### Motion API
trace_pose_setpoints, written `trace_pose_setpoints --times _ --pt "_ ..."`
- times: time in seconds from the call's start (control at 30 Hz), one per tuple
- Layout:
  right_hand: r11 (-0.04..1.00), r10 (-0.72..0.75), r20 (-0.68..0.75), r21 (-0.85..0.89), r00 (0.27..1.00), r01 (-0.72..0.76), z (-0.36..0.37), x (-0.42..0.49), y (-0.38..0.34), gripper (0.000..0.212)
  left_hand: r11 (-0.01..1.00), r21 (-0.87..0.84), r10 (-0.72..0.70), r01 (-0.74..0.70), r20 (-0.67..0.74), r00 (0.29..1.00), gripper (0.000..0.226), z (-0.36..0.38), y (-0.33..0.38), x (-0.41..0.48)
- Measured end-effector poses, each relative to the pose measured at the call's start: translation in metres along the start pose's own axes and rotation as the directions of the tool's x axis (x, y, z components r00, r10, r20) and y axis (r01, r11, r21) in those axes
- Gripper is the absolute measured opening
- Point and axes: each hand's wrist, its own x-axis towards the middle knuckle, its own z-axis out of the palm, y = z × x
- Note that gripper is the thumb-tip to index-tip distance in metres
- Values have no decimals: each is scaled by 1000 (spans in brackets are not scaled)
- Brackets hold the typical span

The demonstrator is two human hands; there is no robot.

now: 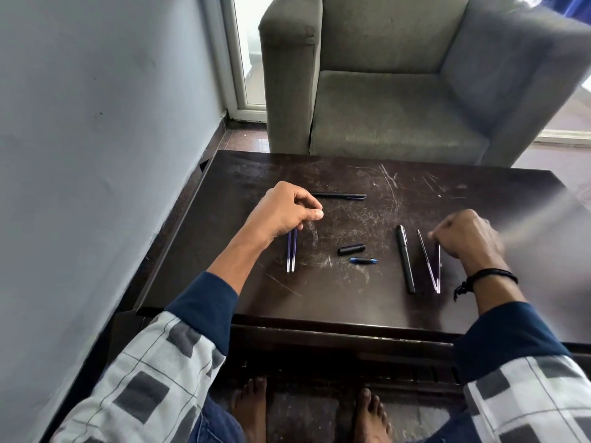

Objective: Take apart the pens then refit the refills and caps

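Observation:
Two blue refills (291, 252) lie side by side on the dark table (319, 298). My left hand (284, 212) curls over their far ends, fingertips on them. On the right, two thin clear refills (428, 262) form a V. My right hand (467, 235) is closed over the far end of the right one and is slightly blurred. A capped black pen (405, 259) lies just left of the V. A loose black cap (351, 250) and a small blue tip piece (363, 260) sit in the middle. Another black pen (339, 196) lies crosswise at the back.
A grey armchair (399, 91) stands right behind the table's far edge. A grey wall (96, 139) runs close along the left side. My bare feet (307, 410) are under the near edge. A black cord band is on my right wrist.

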Motion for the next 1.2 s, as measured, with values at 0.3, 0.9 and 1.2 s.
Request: trace_pose_setpoints --times 0.3,0.9,1.2 --pt "999 52 58 -1 997 -52 2 4 3 18 999 -38 -22 20 -56 998 5 -17 -4 3" --pt "988 -54 73 147 996 42 17 21 15 30 998 -63 -34 30 -50 998 5 -17 -3 3" --pt "964 -122 -55 229 991 131 12 9 6 23 998 -50 -44 42 -25 999 7 -25 -4 3"
